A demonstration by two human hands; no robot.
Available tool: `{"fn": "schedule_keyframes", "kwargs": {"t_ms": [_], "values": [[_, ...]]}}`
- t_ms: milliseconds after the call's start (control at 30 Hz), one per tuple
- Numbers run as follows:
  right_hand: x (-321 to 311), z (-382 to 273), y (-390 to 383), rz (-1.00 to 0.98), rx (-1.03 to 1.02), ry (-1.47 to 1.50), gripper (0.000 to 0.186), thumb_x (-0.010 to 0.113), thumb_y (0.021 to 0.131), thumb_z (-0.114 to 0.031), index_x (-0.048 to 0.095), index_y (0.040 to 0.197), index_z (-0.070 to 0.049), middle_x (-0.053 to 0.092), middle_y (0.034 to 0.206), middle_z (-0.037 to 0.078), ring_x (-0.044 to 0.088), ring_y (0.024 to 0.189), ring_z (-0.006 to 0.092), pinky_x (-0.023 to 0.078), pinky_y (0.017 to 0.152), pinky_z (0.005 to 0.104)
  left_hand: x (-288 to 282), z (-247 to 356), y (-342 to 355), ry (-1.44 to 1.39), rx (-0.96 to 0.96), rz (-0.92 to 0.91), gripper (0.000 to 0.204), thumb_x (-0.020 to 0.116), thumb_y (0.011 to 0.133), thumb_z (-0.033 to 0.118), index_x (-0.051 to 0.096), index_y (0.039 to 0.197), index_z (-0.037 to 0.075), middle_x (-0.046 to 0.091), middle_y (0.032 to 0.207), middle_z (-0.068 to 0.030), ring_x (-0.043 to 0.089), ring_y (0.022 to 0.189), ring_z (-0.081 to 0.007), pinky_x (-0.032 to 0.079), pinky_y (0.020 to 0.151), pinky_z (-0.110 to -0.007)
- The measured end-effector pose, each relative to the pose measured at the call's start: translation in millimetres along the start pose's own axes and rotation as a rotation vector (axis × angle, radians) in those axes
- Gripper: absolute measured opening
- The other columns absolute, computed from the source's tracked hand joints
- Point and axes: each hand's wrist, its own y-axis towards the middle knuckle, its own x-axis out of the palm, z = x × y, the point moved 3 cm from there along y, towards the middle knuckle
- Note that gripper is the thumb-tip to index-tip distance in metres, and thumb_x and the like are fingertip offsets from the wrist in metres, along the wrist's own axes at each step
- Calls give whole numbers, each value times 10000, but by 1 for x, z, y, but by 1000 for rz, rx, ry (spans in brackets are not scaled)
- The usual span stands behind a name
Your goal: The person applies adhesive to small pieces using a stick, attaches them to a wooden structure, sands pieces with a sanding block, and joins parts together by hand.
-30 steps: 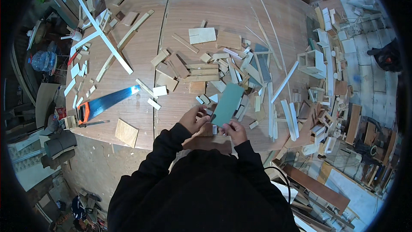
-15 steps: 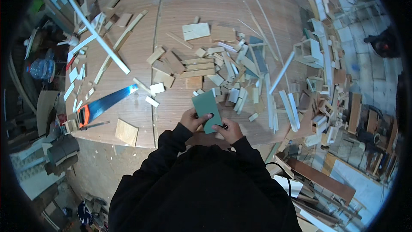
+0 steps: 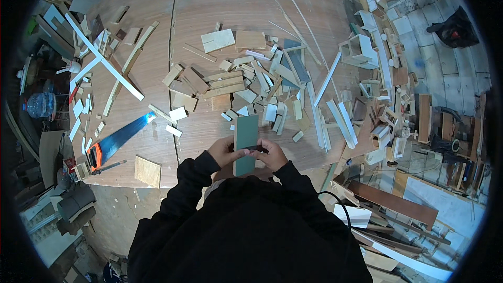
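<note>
Just over the table's front edge I hold a flat rectangular green board (image 3: 246,129) with a pale side edge, its long side pointing away from me. My left hand (image 3: 224,152) is closed on its left edge, thumb laid across the green face. From the other side my right hand (image 3: 271,155) grips it, its fingertips meeting the left thumb near the board's lower middle. A small dark patch shows between the fingertips; what it is I cannot make out. Beyond the board lies a heap of loose wood offcuts (image 3: 224,80).
A handsaw (image 3: 124,135) with an orange handle lies at the left, near a square wood piece (image 3: 148,171). Long white strips (image 3: 107,57) cross at the far left. Small white wooden frames (image 3: 361,52) crowd the right edge. A black cable (image 3: 338,199) curves beside my right arm.
The green board has turned from a tilt to nearly straight, and its pale side edge now shows. My view has shifted, so the table's things sit further left.
</note>
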Motion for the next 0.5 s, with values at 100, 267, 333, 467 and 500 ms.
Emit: {"fn": "schedule_keyframes", "kwargs": {"t_ms": [100, 267, 333, 467, 500], "values": [[-2, 10, -4, -57, 107, 300, 274, 702, 902, -278, 570, 971, -49, 571, 881, -19, 532, 865, 86, 438, 776, 246, 8, 4, -5, -311, -26, -62, 416, 631, 947, 233, 506, 1288, 30, 614, 1136, -71, 592, 1033, -148, 524, 849, -304], [-2, 21, -11, -140, 151, 415, 322, 714, 893, -264, 576, 1084, -44, 597, 1013, 9, 542, 977, 102, 436, 872, 269, 13, 5, -9, -428, -48, -233, 404, 587, 967, 194, 462, 1321, 46, 599, 1120, -58, 608, 952, -128, 547, 785, -279], [3, 10, -12, -178, 138, 407, 359, 725, 884, -239, 573, 1135, -31, 611, 1064, 25, 551, 1029, 108, 437, 917, 280, 15, 2, -11, -426, -60, -234, 409, 593, 963, 203, 463, 1319, 49, 597, 1128, -63, 614, 955, -131, 555, 779, -277], [12, -12, -16, -223, 66, 297, 520, 763, 846, -298, 540, 1228, -25, 605, 1130, 57, 553, 1090, 156, 416, 984, 317, 22, -7, -12, -372, -70, -250, 437, 616, 951, 243, 471, 1312, 43, 594, 1152, -86, 628, 959, -142, 568, 777, -276], [13, -14, -17, -247, 50, 332, 564, 776, 831, -304, 528, 1252, -22, 606, 1158, 68, 551, 1115, 165, 411, 1002, 322, 22, 1, -12, -370, -67, -254, 437, 616, 951, 243, 471, 1312, 43, 594, 1152, -86, 628, 959, -142, 568, 777, -276]]}}
